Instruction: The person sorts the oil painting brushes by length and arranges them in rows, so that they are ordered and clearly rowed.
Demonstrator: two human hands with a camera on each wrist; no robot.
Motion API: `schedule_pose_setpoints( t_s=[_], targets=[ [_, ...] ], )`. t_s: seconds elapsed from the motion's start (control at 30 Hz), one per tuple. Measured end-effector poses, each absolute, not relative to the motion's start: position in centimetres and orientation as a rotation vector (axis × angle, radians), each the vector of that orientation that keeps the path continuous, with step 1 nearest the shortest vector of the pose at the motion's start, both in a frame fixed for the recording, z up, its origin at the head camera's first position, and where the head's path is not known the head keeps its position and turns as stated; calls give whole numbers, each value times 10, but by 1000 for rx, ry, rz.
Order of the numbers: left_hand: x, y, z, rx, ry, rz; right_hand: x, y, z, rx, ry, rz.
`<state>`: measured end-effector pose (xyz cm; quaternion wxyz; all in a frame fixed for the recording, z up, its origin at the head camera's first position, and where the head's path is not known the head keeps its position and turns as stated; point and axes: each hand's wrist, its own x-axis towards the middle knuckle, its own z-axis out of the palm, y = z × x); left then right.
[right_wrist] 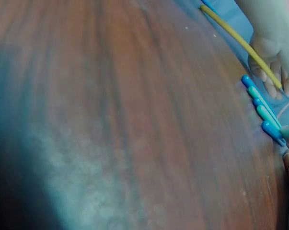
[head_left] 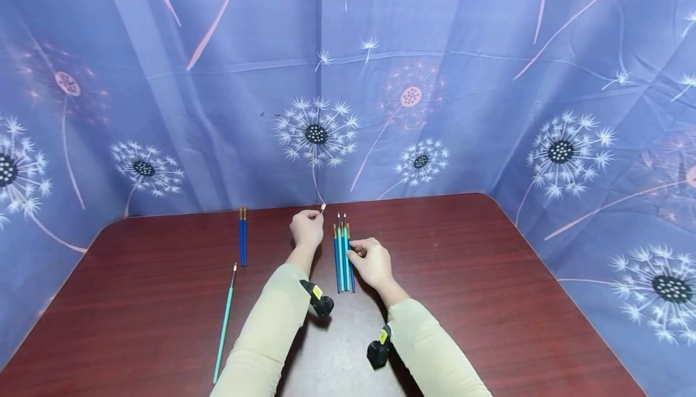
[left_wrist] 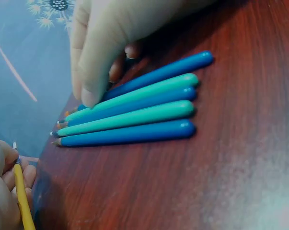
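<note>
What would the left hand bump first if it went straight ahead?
Probably the blue flowery curtain behind the table; the yellow-handled brush the left hand pinches might touch it first. The gap is hard to judge.

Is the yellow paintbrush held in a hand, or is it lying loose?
Held: both wrist views show the left hand pinching the yellow paintbrush near its bristle end.

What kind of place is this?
Probably a craft corner indoors, though I can't be sure which room. There's a wood-look table, blue dandelion-print cloth hanging around it like curtains, and paintbrushes lying side by side.
</note>
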<state>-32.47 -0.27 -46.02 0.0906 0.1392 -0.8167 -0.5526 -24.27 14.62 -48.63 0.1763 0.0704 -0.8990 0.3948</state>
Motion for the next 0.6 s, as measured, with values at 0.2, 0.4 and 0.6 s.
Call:
schedule_pose_setpoints(
  t_s=[0.2,0.4,0.6],
  targets=[
    [-320,-11,-455,466,-2302,-1819,-243,145,-486,141,-2618,1127],
    [-314,-23,-453,524,-2215,-1906,-242,144,-485,133,-2628,1143],
    [-308,-36,-451,491,-2183,-1968,-243,145,-484,124,-2628,1158]
  ],
)
